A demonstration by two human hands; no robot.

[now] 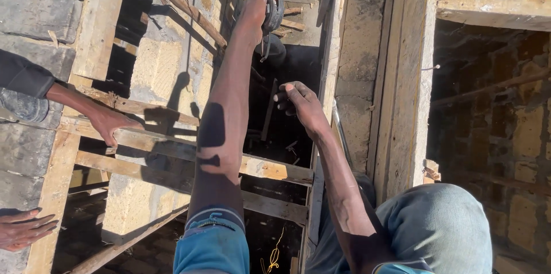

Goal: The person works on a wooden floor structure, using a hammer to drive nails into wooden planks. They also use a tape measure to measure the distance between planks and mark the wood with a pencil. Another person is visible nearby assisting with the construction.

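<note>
Two bare hands over dark formwork gap. Near: right hand [301, 104], loosely curled, gripping nothing, beside upright weathered timber form board [402, 78]. Far: left hand [255, 12] clamped on black-and-red tape measure [274, 12]. Left: co-worker's hand [112, 124] resting on pale wooden cross plank [172, 147].

The tape measure [273, 12] is half covered by the left hand [256, 12], its blade cut off at the top edge. The bottom of the dark shaft [281, 130] is lost in shadow. A co-worker's hand [23, 229] is cropped at the left edge.
</note>
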